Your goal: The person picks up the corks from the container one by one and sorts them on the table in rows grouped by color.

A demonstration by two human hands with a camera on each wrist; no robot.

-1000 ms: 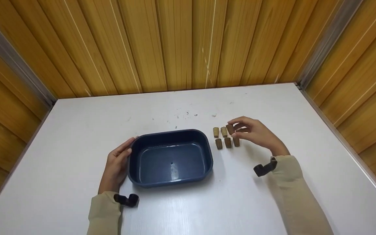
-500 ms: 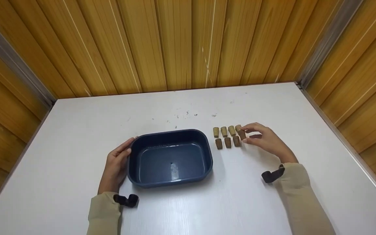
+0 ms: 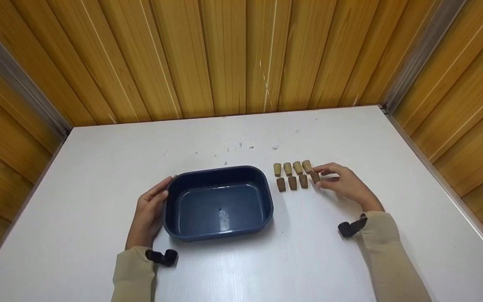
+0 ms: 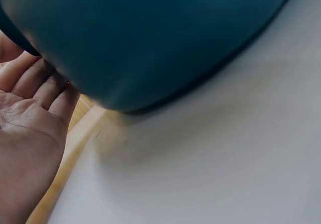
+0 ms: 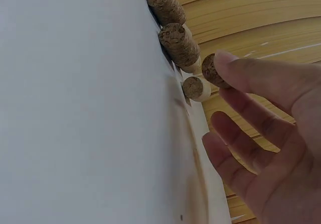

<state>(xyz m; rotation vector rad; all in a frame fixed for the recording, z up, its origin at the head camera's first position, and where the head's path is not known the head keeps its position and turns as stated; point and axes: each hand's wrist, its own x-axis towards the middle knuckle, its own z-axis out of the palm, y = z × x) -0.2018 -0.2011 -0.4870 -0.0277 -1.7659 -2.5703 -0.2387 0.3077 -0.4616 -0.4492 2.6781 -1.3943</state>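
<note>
My left hand (image 3: 151, 207) holds the left end of a dark blue plastic basin (image 3: 218, 236), its thumb tip at the rim and its fingers along the outer wall. Seen from the left wrist, the fingers (image 4: 37, 81) reach behind the basin's wall. To the right of the basin, my right hand (image 3: 348, 186) pinches a brown tapered cork (image 3: 315, 176) between thumb and fingers. The right wrist view shows that cork (image 5: 212, 71) end-on, beside the corks on the table. Its other fingers are spread and hold nothing.
Several pale corks lie in a back row, the rightmost pale cork (image 3: 307, 166) near my right fingers. Three brown corks form the front row, with the middle brown cork (image 3: 292, 183) among them. All are on a white table (image 3: 241, 272) enclosed by wood-look panels (image 3: 224, 58).
My right hand, pinching the brown cork, has moved right and nearer, from the back row to the front row's right end. The left hand and basin have stayed put.
</note>
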